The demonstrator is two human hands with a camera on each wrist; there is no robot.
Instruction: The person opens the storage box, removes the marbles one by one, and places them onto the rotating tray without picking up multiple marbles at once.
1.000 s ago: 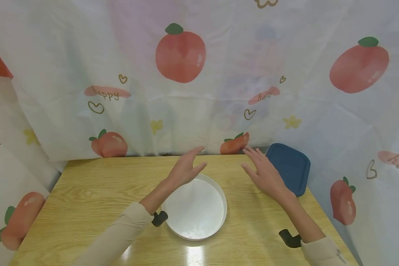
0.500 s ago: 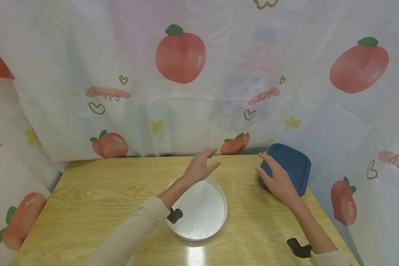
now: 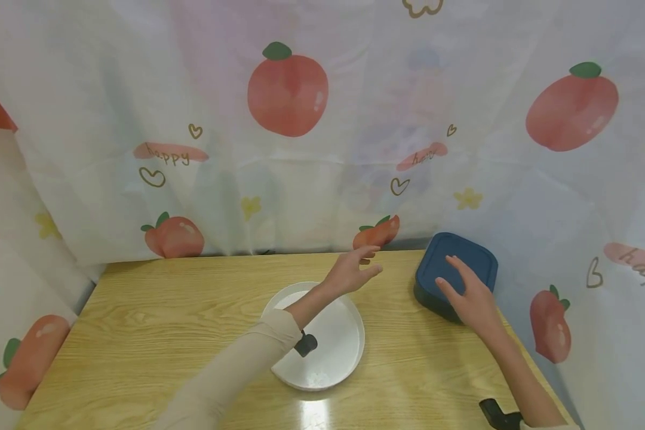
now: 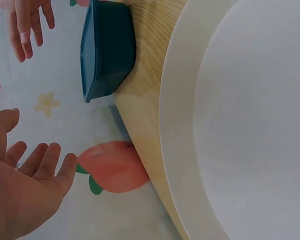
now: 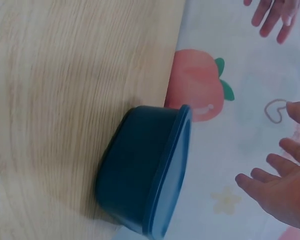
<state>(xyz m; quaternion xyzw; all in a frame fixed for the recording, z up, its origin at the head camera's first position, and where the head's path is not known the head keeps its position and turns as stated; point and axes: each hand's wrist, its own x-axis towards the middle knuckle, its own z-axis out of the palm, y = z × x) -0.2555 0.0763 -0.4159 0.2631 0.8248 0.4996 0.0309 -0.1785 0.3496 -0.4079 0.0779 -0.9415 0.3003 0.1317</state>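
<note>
A dark blue lidded box stands at the back right of the wooden table, its lid on. My right hand hovers over its front right part, fingers spread and holding nothing. In the right wrist view, the box shows its side wall and lid edge, apart from the hand. Above the far part of a round white tray reaches my left hand, loosely bent and bare of any object. The left wrist view has that hand beyond the tray's rim.
The wooden table ends at the back against a white curtain printed with peaches. More of this cloth hangs close along the right side. A black wrist mount sits under the left wrist, another by the right.
Both hands have moved to the right; the right hand is now over the lidded box, the left hand farther across the tray. Box and tray stay in place.
</note>
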